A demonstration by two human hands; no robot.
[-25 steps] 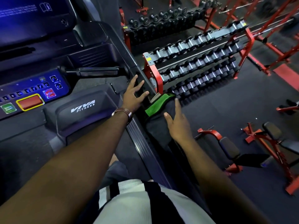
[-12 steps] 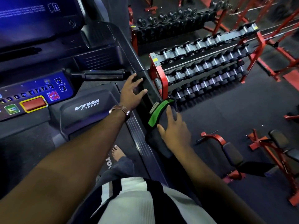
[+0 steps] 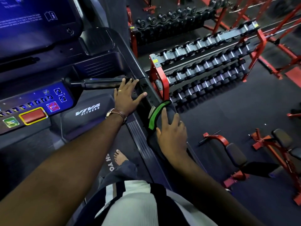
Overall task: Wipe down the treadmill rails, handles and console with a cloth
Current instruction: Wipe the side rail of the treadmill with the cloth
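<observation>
Two hands are busy on the person's right side, and the step in hand reads as the wiping of the rail (image 3: 149, 101); the right hand (image 3: 172, 136) lies flat on the cloth (image 3: 155, 117), a dark one with a green band, its fingers (image 3: 163, 114) straight and slightly apart, pressing the cloth down on the rail rather than curling round it; the cloth thus sits under the right palm and fingers, draped over the rail, its green band showing just beside the forefinger; the left hand (image 3: 127, 99) rests further up the same rail, fingers spread wide and holding nothing, fingertips touching the near end of the handle (image 3: 101, 83), thumb stretched towards the cloth with a bare stretch of rail between them; it seems only to steady the person; the console (image 3: 32, 101) lies well beyond the left fingers with no cloth near it, so I judge handle and console yet to be wiped; the next move calls for firm downward pressure and a slide of the cloth along the rail towards the left thumb, so the left hand must lift clear, and the cloth must not slip off the rail's outer edge.
</observation>
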